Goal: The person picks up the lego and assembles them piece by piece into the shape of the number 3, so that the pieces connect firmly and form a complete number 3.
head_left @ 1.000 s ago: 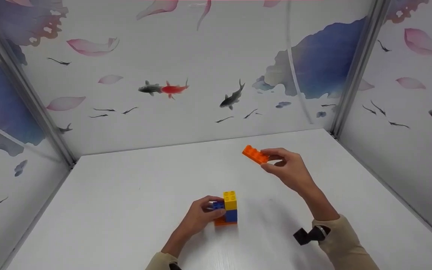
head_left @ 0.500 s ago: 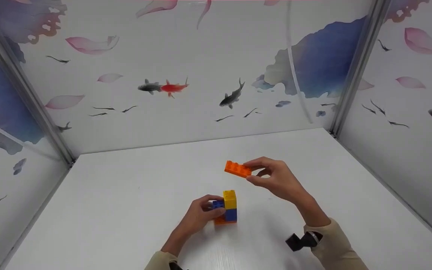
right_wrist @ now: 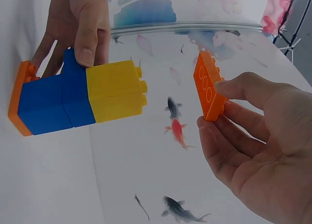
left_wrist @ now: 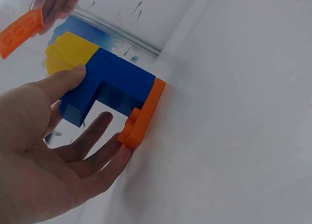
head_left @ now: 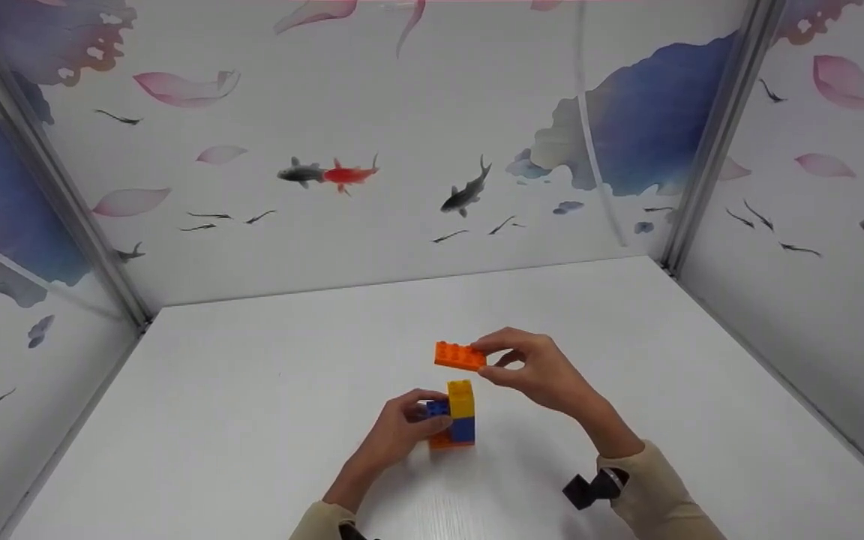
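Note:
My left hand point(head_left: 400, 429) grips a small stack of toy building bricks standing on the table, thumb on a jutting upper blue brick point(left_wrist: 78, 100). At the bottom lies a flat orange brick point(left_wrist: 147, 118); a lower blue brick point(right_wrist: 43, 104) rises from one end of it. A yellow brick point(head_left: 461, 403) tops the stack, and the left wrist view shows a gap beneath the blue overhang. My right hand point(head_left: 531, 369) pinches another flat orange brick point(head_left: 460, 356) by one end, thumb against fingers. It hangs just above the yellow brick, apart from it, studs up.
The white tabletop point(head_left: 267, 390) stretches around the stack. Behind it stands a back wall point(head_left: 372, 247) printed with fish and petals, with side walls at left and right. A black wrist camera point(head_left: 589, 491) sits on the right sleeve.
My right hand has carried the flat orange brick left and nearer, down toward the stack's top, turning it more level. The left hand and the stack have stayed in place.

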The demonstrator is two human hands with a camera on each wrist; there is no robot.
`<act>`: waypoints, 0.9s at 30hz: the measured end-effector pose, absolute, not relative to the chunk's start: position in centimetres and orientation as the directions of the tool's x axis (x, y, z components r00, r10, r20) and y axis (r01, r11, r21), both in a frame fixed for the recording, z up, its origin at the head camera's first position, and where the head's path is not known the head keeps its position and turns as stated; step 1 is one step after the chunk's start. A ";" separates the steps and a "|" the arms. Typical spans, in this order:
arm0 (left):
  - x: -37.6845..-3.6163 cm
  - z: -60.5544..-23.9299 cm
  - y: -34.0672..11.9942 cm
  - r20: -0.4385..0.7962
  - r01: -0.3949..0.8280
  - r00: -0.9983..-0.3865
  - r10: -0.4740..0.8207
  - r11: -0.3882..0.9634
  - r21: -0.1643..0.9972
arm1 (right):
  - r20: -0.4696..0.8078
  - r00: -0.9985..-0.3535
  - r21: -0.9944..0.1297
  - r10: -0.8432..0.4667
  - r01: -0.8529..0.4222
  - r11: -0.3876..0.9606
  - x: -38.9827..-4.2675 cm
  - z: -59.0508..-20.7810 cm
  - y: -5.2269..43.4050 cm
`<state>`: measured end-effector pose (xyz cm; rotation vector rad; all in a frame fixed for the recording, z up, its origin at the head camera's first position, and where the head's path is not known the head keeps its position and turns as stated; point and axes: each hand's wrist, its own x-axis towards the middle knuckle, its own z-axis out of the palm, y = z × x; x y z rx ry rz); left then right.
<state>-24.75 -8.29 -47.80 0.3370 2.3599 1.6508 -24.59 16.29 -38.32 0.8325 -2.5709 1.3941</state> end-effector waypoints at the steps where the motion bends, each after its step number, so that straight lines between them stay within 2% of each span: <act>1: -24.8 -47.8 -8.3 -0.064 0.050 -0.945 0.322 0.333 0.941 | 0.335 -0.841 -0.742 -0.425 -0.513 0.431 -24.6 -38.5 16.2; 14: -24.6 -47.9 -8.3 -0.040 0.074 -0.942 0.332 0.324 0.943 | 0.306 -0.805 -0.712 -0.509 -0.548 0.439 -25.1 -39.8 15.4; 27: -24.6 -47.8 -8.3 -0.031 0.081 -0.940 0.340 0.309 0.948 | 0.268 -0.806 -0.708 -0.528 -0.536 0.459 -25.3 -40.7 15.1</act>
